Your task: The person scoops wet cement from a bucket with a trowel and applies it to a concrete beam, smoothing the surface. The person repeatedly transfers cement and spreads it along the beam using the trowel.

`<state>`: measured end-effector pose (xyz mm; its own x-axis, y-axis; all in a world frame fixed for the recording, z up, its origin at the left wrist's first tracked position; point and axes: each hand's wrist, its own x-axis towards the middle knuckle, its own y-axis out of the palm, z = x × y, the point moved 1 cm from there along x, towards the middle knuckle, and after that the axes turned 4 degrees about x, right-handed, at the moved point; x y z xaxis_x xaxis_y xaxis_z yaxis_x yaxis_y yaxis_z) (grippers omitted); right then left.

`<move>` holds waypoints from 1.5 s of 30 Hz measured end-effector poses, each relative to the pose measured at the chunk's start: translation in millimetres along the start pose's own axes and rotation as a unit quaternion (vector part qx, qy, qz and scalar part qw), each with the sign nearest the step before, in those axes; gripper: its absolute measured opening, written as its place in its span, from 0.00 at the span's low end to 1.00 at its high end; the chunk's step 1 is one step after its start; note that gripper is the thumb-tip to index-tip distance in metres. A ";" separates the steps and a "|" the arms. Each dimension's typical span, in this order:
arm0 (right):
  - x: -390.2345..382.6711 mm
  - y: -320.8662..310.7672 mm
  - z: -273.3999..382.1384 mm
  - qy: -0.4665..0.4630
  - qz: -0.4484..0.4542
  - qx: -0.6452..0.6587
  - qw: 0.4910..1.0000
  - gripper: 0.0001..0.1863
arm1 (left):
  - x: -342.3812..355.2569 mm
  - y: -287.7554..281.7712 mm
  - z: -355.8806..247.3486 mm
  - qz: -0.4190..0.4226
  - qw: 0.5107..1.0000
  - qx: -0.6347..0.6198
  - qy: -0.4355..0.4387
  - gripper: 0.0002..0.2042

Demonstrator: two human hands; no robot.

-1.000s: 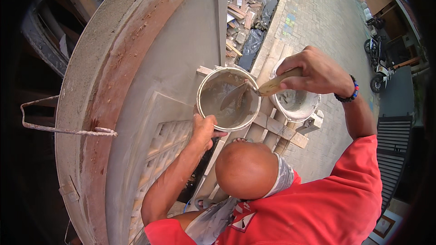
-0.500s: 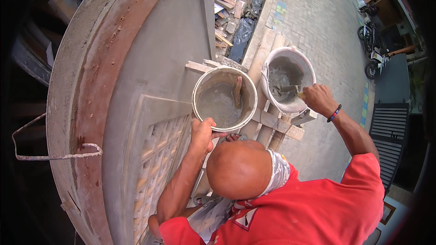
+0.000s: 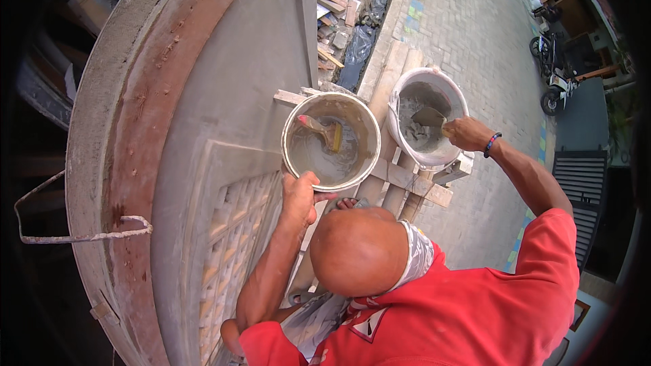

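My left hand is closed on the near rim of a round bucket, tilted so its inside shows. Thin grey slurry lies in the bottom of it, with a paintbrush leaning across, its bristle end in the slurry. To the right stands a second, whitish bucket holding thicker grey mortar. Over that mortar, my right hand grips a trowel by its handle, with the blade inside the bucket. My left fingers under the rim are partly hidden.
Wooden poles and planks form a platform under the buckets. At left rises a grey plastered wall with a lattice vent. Wood rubble lies beside a ditch; a motorcycle stands beyond the paved lane.
In the left bucket the paintbrush has swung from the right side to lie across toward the upper left. My right hand has shifted slightly, and more of the trowel blade shows.
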<state>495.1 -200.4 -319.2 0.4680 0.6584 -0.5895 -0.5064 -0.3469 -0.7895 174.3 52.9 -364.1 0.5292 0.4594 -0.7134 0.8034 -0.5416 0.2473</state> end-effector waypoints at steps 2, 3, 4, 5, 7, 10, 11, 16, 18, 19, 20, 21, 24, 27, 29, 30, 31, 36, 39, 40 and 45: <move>-1.1 -15.0 9.1 0.008 0.038 -0.015 0.999 0.16 | 0.1 -2.1 0.9 -0.002 1.000 0.003 -0.003 0.22; -5.7 -24.6 5.9 0.043 0.010 0.011 0.999 0.15 | 0.7 -1.1 4.3 0.002 1.000 0.001 -0.007 0.22; -6.7 -32.6 14.0 0.037 0.000 0.014 0.999 0.15 | -1.6 -4.4 -1.2 -0.002 1.000 0.003 0.002 0.22; -5.7 -35.8 20.8 0.031 -0.011 0.017 0.999 0.16 | -3.8 -8.0 -4.6 -0.011 1.000 0.005 0.012 0.22; 5.9 2.9 -0.3 0.000 -0.009 0.012 1.000 0.17 | 0.3 -3.7 1.8 0.002 1.000 0.001 0.020 0.22; 7.8 -1.7 9.4 -0.013 -0.023 -0.033 0.999 0.17 | 6.6 -6.3 5.5 0.005 1.000 0.019 -0.005 0.21; 2.9 -14.5 15.6 -0.005 -0.009 -0.030 0.999 0.16 | 4.7 -6.9 6.7 -0.008 1.000 0.015 0.005 0.21; 2.0 2.3 14.5 0.019 -0.012 -0.057 0.998 0.19 | 9.3 -5.2 8.0 -0.003 1.000 0.003 -0.001 0.19; -1.7 3.4 2.0 -0.004 -0.011 -0.036 0.999 0.20 | 7.8 1.8 3.2 0.001 1.000 0.009 0.012 0.19; -14.3 -11.7 -8.8 -0.006 -0.050 -0.020 0.999 0.19 | 8.9 10.6 4.6 0.003 1.000 0.010 0.016 0.18; -27.9 -27.8 -10.4 -0.011 -0.085 0.003 0.996 0.19 | 9.6 14.6 7.0 -0.024 0.999 0.010 0.028 0.18; -36.3 -57.5 30.6 0.035 -0.070 0.081 0.994 0.20 | 1.8 1.9 1.2 -0.050 0.998 0.025 0.035 0.20; -82.5 -124.3 78.4 0.079 -0.035 0.162 0.983 0.23 | -8.0 -4.3 -9.7 -0.028 0.996 0.062 0.062 0.44; -88.6 -133.0 97.9 -0.113 0.004 0.182 0.977 0.20 | -0.6 4.0 -4.7 -0.028 0.993 0.078 0.083 0.44; -66.8 -115.0 127.3 -0.275 -0.031 0.101 0.956 0.18 | 19.3 -3.6 15.9 -0.054 0.976 0.151 0.145 0.43; -54.9 -104.1 144.0 -0.266 0.002 0.103 0.958 0.18 | 21.9 -5.9 18.7 -0.064 0.967 0.181 0.166 0.43; -42.5 -91.6 157.5 -0.260 0.038 0.108 0.959 0.19 | 23.6 -9.5 21.8 -0.079 0.956 0.214 0.185 0.43; 4.1 -53.8 172.8 -0.178 0.114 0.124 0.970 0.18 | 6.9 8.7 -4.4 -0.119 0.892 0.366 0.236 0.43; 15.4 -41.9 177.5 -0.124 0.158 0.191 0.961 0.17 | 5.4 12.7 -11.1 -0.130 0.865 0.408 0.262 0.45; 18.0 -36.7 179.2 -0.101 0.174 0.223 0.954 0.17 | 3.6 15.1 -14.0 -0.132 0.860 0.416 0.264 0.45; 25.3 -16.3 171.4 -0.051 0.206 0.343 0.915 0.18 | 5.6 19.8 -24.9 -0.130 0.843 0.446 0.270 0.44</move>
<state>391.1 -63.6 -291.9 0.0819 0.6373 -0.7663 -0.9764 -0.1030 -0.1899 199.9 62.3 -346.9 0.6072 0.7677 -0.2050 0.5139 -0.5762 -0.6355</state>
